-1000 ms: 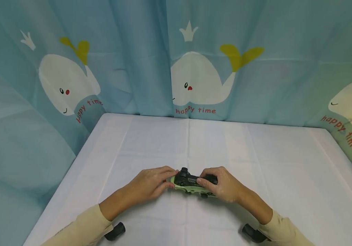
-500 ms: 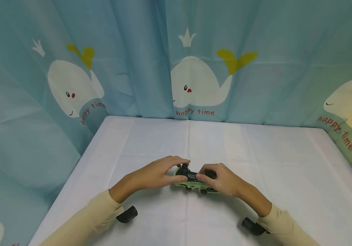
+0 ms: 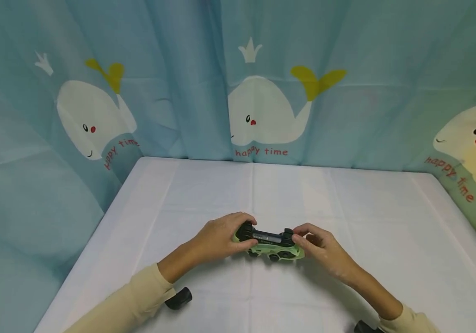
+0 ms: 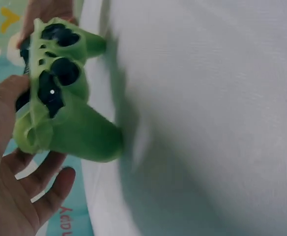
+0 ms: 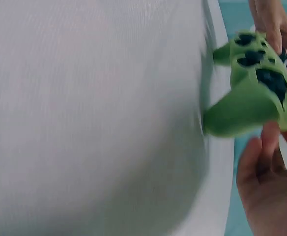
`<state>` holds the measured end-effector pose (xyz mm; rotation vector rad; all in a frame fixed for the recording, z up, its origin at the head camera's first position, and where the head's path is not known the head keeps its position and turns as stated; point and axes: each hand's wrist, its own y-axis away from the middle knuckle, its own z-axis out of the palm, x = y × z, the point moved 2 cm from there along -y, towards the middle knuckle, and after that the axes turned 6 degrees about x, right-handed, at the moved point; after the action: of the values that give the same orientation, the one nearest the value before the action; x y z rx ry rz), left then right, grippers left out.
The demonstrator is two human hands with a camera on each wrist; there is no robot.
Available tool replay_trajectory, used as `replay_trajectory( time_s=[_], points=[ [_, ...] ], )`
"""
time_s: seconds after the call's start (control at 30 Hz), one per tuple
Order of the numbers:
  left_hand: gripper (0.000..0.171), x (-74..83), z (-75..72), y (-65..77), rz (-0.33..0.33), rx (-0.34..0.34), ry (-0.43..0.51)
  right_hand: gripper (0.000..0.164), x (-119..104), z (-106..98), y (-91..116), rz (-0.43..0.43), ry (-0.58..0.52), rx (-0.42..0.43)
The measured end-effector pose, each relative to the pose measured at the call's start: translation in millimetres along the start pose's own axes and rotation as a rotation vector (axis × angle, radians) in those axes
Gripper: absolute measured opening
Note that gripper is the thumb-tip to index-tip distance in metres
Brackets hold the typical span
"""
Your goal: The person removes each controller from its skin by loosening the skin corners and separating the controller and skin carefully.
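Note:
A black game controller (image 3: 268, 237) in a light green silicone cover (image 4: 84, 132) stands on its handle tips on the white cloth, its black shoulder-button side uppermost. My left hand (image 3: 218, 238) grips its left end, thumb on the near side and fingers on the far side. At the right end, my right hand (image 3: 325, 251) pinches the corner beside the shoulder buttons between thumb and forefinger. Thumbsticks and the button areas show through holes in the cover (image 5: 246, 105) in both wrist views.
The white cloth-covered table (image 3: 204, 185) has blue whale-print curtains (image 3: 188, 83) along its back and sides. Black cylindrical pieces sit by the two sleeves, one at the left cuff (image 3: 178, 299) and one at the right cuff (image 3: 364, 327).
My right hand has moved from the controller's top to its right end, uncovering the black shoulder side. The left hand has come farther over the left end.

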<state>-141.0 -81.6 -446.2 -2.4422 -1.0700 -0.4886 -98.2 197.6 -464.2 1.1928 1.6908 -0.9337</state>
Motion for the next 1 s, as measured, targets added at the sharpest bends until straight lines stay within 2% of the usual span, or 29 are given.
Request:
replay_trajectory(
  time_s=[0.1, 0.2, 0.3, 0.37, 0.43, 0.5, 0.6, 0.77, 0.87, 1.0],
  points=[
    [0.042, 1.7, 1.2, 1.2, 0.040, -0.014, -0.083, 0.019, 3.1, -2.8, 3.7, 0.049, -0.090, -0.061],
    [0.034, 3.5, 6.5, 1.9, 0.124, -0.013, -0.139, 0.023, 5.2, -6.4, 7.3, 0.149, -0.174, -0.150],
    [0.026, 5.7, 11.8, 0.6, 0.211, 0.061, -0.190, 0.028, 2.8, -8.5, 8.0, 0.238, -0.224, -0.230],
    [0.028, 6.3, 14.3, -0.6, 0.248, 0.106, -0.221, 0.028, 0.5, -9.5, 6.6, 0.285, -0.236, -0.265],
    [0.034, 7.5, 15.2, -0.9, 0.285, 0.134, -0.254, 0.024, -1.2, -9.6, 4.2, 0.327, -0.244, -0.287],
    [0.040, 8.9, 16.0, 0.3, 0.324, 0.135, -0.286, 0.017, -2.0, -8.0, 2.2, 0.370, -0.239, -0.294],
    [0.037, 12.5, 16.2, 2.0, 0.377, 0.129, -0.318, 0.011, -4.2, -3.7, 0.6, 0.407, -0.205, -0.280],
    [0.035, 13.6, 14.9, -0.3, 0.344, 0.091, -0.291, 0.003, -13.8, -0.4, -3.7, 0.361, -0.108, -0.237],
    [0.036, 11.7, 13.7, -0.6, 0.320, 0.058, -0.269, 0.003, -17.1, 0.4, -7.1, 0.334, -0.096, -0.242],
    [0.034, 7.4, 14.0, 2.3, 0.287, -0.004, -0.172, 0.007, -14.8, 4.3, -8.1, 0.332, -0.106, -0.251]
  ],
)
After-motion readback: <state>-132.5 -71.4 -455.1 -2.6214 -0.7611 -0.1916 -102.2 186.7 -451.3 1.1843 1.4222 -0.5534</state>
